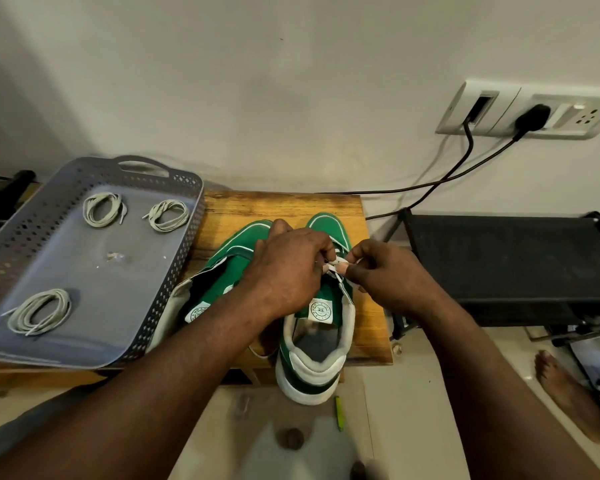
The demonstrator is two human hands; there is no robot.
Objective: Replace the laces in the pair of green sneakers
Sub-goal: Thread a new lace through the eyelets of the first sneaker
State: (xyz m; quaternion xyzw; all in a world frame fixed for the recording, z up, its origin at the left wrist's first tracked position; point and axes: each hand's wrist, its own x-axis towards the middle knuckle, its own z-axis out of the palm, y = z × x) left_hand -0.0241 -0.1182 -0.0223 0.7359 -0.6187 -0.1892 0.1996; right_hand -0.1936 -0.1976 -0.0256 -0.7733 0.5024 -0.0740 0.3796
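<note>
Two green sneakers with white soles stand on a small wooden table, toes toward the wall. The right sneaker has its heel over the table's front edge. The left sneaker lies beside it, partly under my left forearm. My left hand and my right hand meet over the right sneaker's eyelets, and both pinch a white lace between fingertips. Three coiled pale laces lie in a grey tray: one at its near left, two at its far side.
The grey perforated tray sits left of the table. A black rack stands to the right, cables run from a wall socket. On the floor lie a green pen-like object and a bare foot.
</note>
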